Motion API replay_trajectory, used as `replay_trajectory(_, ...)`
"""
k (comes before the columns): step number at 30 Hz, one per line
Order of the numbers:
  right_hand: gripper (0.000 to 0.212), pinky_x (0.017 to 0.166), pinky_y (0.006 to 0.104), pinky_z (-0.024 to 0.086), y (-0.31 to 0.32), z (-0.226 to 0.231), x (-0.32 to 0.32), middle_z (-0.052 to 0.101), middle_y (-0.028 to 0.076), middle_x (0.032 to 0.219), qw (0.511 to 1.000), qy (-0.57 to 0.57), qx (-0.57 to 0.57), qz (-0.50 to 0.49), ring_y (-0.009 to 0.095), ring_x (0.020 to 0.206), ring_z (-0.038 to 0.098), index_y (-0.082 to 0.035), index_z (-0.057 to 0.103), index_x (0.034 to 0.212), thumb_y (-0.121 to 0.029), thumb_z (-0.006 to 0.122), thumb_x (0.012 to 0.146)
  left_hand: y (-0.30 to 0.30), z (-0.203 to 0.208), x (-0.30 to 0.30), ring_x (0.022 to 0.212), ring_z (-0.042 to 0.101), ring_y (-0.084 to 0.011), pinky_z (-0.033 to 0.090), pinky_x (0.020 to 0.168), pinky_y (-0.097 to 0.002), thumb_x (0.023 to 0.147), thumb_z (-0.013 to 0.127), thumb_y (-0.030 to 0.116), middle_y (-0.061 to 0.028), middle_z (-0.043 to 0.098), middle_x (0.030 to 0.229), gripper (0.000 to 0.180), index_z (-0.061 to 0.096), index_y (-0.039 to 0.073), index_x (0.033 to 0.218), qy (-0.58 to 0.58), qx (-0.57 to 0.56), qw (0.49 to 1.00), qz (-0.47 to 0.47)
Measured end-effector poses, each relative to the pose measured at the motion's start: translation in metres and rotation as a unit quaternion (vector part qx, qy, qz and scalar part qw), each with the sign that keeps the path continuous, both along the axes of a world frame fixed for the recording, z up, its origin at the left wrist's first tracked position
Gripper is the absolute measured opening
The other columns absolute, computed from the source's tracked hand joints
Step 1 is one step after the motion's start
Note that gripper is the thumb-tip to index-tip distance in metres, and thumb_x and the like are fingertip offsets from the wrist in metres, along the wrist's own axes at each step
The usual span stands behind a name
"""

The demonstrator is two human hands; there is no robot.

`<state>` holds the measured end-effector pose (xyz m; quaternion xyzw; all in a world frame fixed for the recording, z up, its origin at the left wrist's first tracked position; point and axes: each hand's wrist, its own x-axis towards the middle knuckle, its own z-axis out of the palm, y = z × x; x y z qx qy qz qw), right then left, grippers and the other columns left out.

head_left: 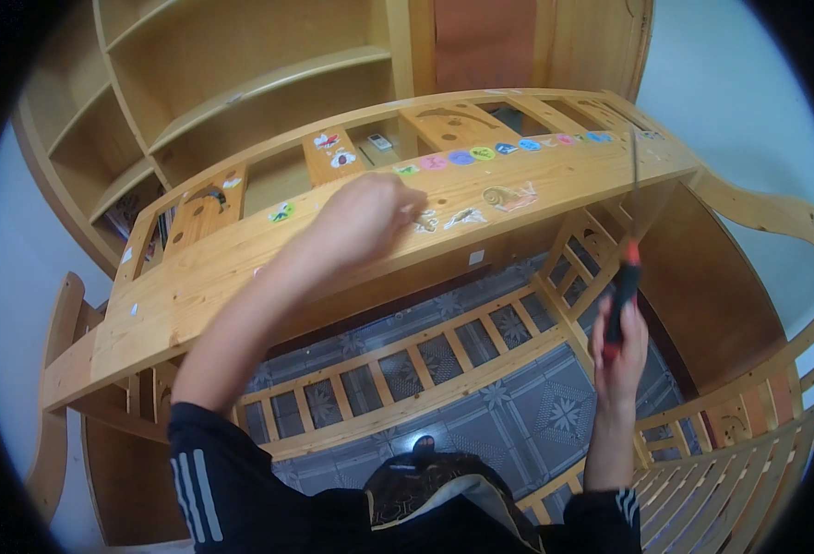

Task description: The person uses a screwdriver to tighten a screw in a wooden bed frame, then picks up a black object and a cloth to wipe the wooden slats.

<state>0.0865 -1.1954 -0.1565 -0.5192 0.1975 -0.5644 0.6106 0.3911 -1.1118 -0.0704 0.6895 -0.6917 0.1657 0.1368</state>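
Note:
My left hand (372, 214) is closed above the sticker-covered wooden board (232, 263) of a bed frame. Its fingers are curled, and whatever they may hold is hidden. Just right of its fingertips lies a snail sticker (508, 197), with smaller white-edged stickers beside it. A row of round coloured stickers (460, 158) runs along the board behind the hand. On the right, my right hand (623, 355) grips a screwdriver (624, 300) by its black and red handle. The thin shaft points up and away, crossing the board's right end.
Behind the board stand wooden shelves (269, 88). Below it, a ladder-like slatted wooden frame (407, 388) rests above grey patterned floor tiles (518, 425). A slatted wooden bed part (730, 489) fills the lower right. A small white handheld device (379, 142) lies beyond the board's rail.

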Motion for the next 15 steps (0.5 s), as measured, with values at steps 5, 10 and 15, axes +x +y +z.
replay_trajectory(5,0.029,0.037,0.0179,0.025,-0.051,0.077,0.086,0.044,-0.002,0.050,0.987,0.040,-0.123,0.091,0.004,0.038,0.033,-0.003,0.055,0.087,-0.031,0.049,0.090,-0.025,-0.002,0.020,0.079,0.061,-0.0290,0.048,0.071,-0.0364,0.074,0.065,0.007,-0.0158,0.064,0.084,0.012,0.067,0.000,0.084,0.101,0.023,0.990,-0.097)
replay_trajectory(10,0.030,0.035,0.0189,0.023,-0.078,0.085,0.150,0.044,-0.002,0.050,0.981,0.073,-0.132,0.120,0.004,0.037,0.033,-0.005,0.054,0.083,-0.035,0.052,0.088,-0.021,-0.002,0.022,0.077,0.061,-0.0294,0.048,0.070,-0.0361,0.072,0.066,0.007,-0.0145,0.064,0.080,0.012,0.067,0.000,0.082,0.108,0.010,0.990,-0.086)
replay_trajectory(15,0.032,0.032,0.0199,0.021,-0.094,0.068,0.156,0.042,-0.002,0.047,0.978,0.067,-0.037,0.193,0.004,0.034,0.031,-0.003,0.055,0.079,-0.033,0.053,0.088,-0.020,-0.006,0.021,0.075,0.060,-0.0301,0.048,0.069,-0.0375,0.074,0.061,0.007,-0.0151,0.062,0.078,0.010,0.060,-0.001,0.078,0.034,-0.006,0.996,-0.087)
